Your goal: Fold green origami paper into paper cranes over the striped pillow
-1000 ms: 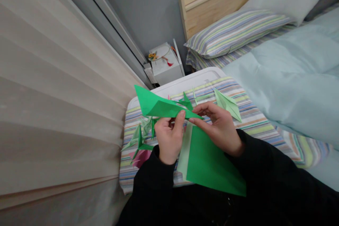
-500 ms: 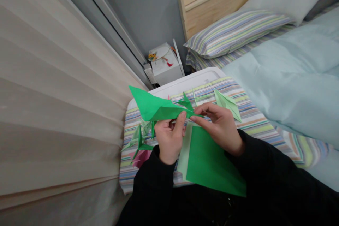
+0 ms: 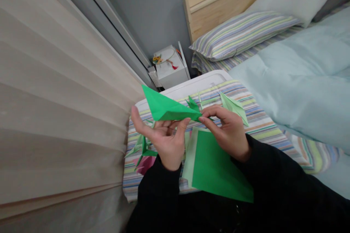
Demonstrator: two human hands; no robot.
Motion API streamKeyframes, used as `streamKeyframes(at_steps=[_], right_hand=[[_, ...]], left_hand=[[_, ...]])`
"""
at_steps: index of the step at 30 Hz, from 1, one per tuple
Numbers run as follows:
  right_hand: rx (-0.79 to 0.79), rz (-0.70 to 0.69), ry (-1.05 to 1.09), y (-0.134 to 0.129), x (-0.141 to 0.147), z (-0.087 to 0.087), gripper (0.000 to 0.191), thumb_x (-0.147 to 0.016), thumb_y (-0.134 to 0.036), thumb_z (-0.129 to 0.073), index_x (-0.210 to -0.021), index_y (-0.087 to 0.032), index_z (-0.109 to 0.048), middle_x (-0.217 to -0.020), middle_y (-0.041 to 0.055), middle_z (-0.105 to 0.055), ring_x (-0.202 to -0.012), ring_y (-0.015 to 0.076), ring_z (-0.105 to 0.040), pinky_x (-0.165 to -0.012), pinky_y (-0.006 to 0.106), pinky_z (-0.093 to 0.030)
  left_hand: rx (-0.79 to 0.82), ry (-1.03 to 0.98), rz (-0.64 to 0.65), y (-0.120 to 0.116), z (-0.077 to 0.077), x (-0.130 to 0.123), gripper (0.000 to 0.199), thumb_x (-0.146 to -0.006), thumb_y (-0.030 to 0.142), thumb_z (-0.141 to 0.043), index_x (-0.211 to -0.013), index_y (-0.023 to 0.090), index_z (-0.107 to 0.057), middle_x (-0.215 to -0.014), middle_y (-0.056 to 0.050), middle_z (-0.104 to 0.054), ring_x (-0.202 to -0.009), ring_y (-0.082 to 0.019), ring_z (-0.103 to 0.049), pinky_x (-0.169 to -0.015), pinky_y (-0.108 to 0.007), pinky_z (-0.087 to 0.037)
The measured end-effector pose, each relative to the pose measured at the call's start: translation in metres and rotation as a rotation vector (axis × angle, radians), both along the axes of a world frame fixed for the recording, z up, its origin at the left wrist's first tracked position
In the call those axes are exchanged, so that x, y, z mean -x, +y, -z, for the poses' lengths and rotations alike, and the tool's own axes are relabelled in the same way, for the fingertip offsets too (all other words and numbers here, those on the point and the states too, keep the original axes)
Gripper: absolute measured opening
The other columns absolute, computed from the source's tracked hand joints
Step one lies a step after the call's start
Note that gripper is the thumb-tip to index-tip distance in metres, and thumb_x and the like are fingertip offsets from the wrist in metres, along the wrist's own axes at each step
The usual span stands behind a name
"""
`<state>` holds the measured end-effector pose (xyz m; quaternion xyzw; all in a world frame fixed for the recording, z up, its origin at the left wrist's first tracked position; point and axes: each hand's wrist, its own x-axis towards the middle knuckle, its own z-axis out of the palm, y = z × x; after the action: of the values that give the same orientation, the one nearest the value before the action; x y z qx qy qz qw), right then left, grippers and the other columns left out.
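Observation:
A folded piece of bright green origami paper (image 3: 169, 107) spans the space above my hands, its wide point up at the left. My right hand (image 3: 225, 131) pinches its narrow tip between thumb and forefinger. My left hand (image 3: 164, 140) has its fingers spread beneath the fold, with the thumb pressed on its lower edge. Below my hands, a flat green paper sheet (image 3: 218, 165) with a pale green strip lies on my lap. Several small green paper cranes (image 3: 143, 147) sit on the striped cloth near my left hand.
The striped cloth (image 3: 246, 96) covers a white lidded surface. A pale blue duvet (image 3: 295, 69) and striped pillow (image 3: 240, 36) lie on a bed to the right. A beige pleated blind (image 3: 60, 98) fills the left. A small white box (image 3: 169, 69) stands behind.
My left hand has spread its fingers, with the forefinger now reaching out to the left. The folded paper has shifted slightly right and looks narrower.

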<state>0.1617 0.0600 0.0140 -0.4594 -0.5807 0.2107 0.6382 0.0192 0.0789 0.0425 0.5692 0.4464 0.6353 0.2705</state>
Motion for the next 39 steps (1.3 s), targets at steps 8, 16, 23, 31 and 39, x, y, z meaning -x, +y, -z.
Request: streamKeyframes(at_steps=[8, 16, 23, 31, 39], right_hand=[[-0.059, 0.014, -0.125, 0.002, -0.003, 0.003, 0.009, -0.095, -0.019, -0.064, -0.087, -0.023, -0.064, -0.086, 0.0044, -0.071, -0.085, 0.021, -0.067, -0.08, 0.038, -0.053], [0.007, 0.029, -0.088, 0.002, -0.005, 0.001, 0.012, -0.092, -0.019, -0.066, -0.082, -0.023, -0.063, -0.081, 0.0034, -0.07, -0.081, 0.0214, -0.067, -0.077, 0.038, -0.052], [0.068, 0.019, -0.055, 0.003, -0.005, 0.004, 0.012, -0.092, -0.022, -0.068, -0.081, -0.022, -0.064, -0.078, 0.0029, -0.072, -0.078, 0.0205, -0.068, -0.075, 0.036, -0.053], [0.076, 0.005, 0.048, 0.004, -0.003, 0.008, 0.013, -0.089, -0.024, -0.071, -0.078, -0.022, -0.065, -0.079, 0.003, -0.073, -0.079, 0.0205, -0.07, -0.077, 0.038, -0.055], [0.096, -0.029, 0.13, 0.004, -0.003, 0.009, 0.014, -0.086, -0.022, -0.074, -0.075, -0.021, -0.065, -0.08, 0.0032, -0.073, -0.08, 0.0201, -0.07, -0.079, 0.038, -0.055]], left_hand=[[0.039, 0.144, 0.047, 0.008, -0.003, 0.016, 0.039, -0.072, 0.026, -0.088, -0.106, 0.022, -0.069, -0.093, -0.002, -0.073, -0.071, -0.015, -0.072, -0.064, -0.025, -0.06], [0.162, 0.255, 0.134, 0.018, -0.004, 0.032, 0.009, -0.069, 0.023, -0.087, -0.074, 0.018, -0.081, -0.074, -0.003, -0.079, -0.069, -0.018, -0.073, -0.066, -0.028, -0.059], [0.245, 0.23, 0.12, 0.018, 0.0, 0.033, 0.017, -0.068, 0.03, -0.089, -0.075, 0.017, -0.08, -0.073, -0.003, -0.079, -0.065, -0.018, -0.072, -0.062, -0.028, -0.059], [0.271, 0.196, 0.128, 0.018, -0.001, 0.03, 0.02, -0.067, 0.03, -0.089, -0.077, 0.015, -0.079, -0.077, -0.006, -0.08, -0.066, -0.02, -0.074, -0.063, -0.03, -0.062], [0.309, 0.169, 0.149, 0.017, -0.001, 0.029, 0.019, -0.067, 0.029, -0.089, -0.076, 0.015, -0.079, -0.077, -0.005, -0.081, -0.066, -0.02, -0.075, -0.065, -0.03, -0.063]])
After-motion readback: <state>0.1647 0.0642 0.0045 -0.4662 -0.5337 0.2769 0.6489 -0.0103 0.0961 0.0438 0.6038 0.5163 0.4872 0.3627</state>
